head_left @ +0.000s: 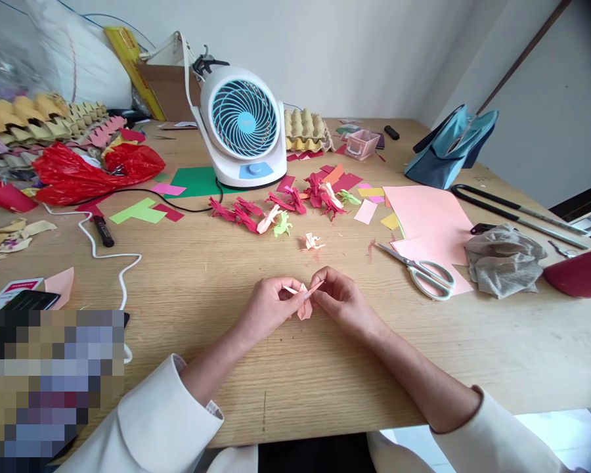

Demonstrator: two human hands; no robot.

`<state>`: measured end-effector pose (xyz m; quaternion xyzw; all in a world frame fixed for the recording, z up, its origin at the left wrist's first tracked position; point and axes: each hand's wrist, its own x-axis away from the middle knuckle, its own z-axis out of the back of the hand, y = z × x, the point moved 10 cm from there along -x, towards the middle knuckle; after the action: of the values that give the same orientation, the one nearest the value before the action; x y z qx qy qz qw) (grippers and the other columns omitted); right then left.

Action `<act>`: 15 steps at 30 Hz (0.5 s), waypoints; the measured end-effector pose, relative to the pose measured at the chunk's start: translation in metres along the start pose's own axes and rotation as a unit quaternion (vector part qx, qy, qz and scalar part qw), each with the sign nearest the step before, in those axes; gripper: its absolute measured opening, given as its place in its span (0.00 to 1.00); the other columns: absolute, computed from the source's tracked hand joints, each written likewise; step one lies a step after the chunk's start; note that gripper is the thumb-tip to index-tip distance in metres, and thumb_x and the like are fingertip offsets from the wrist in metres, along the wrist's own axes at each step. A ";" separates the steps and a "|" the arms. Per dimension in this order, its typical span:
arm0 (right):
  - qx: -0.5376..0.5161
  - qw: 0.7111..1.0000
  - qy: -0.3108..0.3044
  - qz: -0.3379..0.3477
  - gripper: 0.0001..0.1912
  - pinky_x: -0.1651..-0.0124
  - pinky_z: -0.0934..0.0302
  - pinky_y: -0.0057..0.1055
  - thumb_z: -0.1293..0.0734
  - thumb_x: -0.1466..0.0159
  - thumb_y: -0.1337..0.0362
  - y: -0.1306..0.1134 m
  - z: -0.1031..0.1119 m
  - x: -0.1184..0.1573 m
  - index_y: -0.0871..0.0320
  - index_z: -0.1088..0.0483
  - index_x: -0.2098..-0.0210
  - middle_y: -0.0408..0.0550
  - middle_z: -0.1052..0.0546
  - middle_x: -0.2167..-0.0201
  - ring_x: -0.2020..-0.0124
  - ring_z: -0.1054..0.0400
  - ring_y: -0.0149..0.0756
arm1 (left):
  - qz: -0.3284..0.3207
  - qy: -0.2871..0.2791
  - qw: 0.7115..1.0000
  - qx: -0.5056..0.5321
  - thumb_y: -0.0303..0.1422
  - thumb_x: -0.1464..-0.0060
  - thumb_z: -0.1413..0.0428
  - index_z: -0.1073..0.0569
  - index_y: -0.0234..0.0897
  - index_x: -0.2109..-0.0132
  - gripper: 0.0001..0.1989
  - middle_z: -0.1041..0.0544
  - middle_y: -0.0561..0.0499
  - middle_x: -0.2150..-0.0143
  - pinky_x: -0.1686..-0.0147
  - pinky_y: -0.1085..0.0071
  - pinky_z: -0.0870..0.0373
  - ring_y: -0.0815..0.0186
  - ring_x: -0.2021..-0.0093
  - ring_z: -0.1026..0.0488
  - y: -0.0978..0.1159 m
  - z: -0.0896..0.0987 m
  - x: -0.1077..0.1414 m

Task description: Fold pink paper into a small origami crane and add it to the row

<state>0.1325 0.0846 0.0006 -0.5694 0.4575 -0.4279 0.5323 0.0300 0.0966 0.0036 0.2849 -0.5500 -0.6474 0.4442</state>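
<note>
Between my two hands, just above the wooden table, is a small light-pink folded paper figure with thin pointed strips sticking out to both sides. My left hand pinches its left side between thumb and fingers. On the other side, my right hand pinches the right-hand points. Fingertips partly cover the figure's middle. A finished-looking pale pink paper figure stands a little beyond the hands. Farther back lies a row of similar folded figures in red, pink and light green.
White-handled scissors lie at right beside pink paper sheets and a crumpled grey cloth. A white-and-blue fan stands at the back. Left are a red plastic bag, a white cable and a black marker.
</note>
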 end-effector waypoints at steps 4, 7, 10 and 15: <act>0.021 1.000 -0.001 0.019 0.07 0.67 0.38 0.31 0.32 0.39 0.61 -0.003 0.001 0.001 0.55 0.36 0.67 0.41 0.28 0.75 0.73 0.32 0.32 | 0.003 -0.025 0.998 0.064 0.44 0.44 0.42 0.26 0.33 0.73 0.18 0.24 0.49 0.77 0.79 0.75 0.42 0.70 0.78 0.31 0.001 -0.004 0.001; 0.048 0.997 0.010 0.052 0.06 0.66 0.38 0.30 0.33 0.38 0.63 -0.007 0.003 0.002 0.56 0.35 0.68 0.42 0.29 0.73 0.72 0.33 0.31 | -0.001 -0.033 0.992 0.126 0.45 0.43 0.43 0.30 0.33 0.78 0.23 0.27 0.50 0.78 0.76 0.74 0.41 0.71 0.77 0.34 0.002 -0.007 0.002; 0.078 0.994 0.025 0.072 0.04 0.67 0.38 0.30 0.34 0.38 0.64 -0.010 0.005 0.004 0.56 0.34 0.68 0.43 0.29 0.72 0.71 0.33 0.32 | 0.009 -0.026 0.989 0.144 0.45 0.43 0.43 0.31 0.33 0.79 0.24 0.28 0.50 0.78 0.74 0.74 0.40 0.71 0.75 0.35 -0.001 -0.008 0.003; 0.122 0.988 0.042 0.085 0.05 0.65 0.37 0.31 0.34 0.36 0.63 -0.012 0.007 0.008 0.55 0.33 0.67 0.46 0.28 0.70 0.69 0.33 0.34 | 0.022 -0.004 0.991 0.129 0.46 0.48 0.39 0.26 0.33 0.76 0.20 0.27 0.50 0.76 0.75 0.75 0.40 0.70 0.74 0.34 -0.005 -0.004 0.002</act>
<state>0.1422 0.0783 0.0124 -0.4409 0.4705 -0.4570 0.6127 0.0308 0.0927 -0.0023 0.3255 -0.6368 -0.5620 0.4156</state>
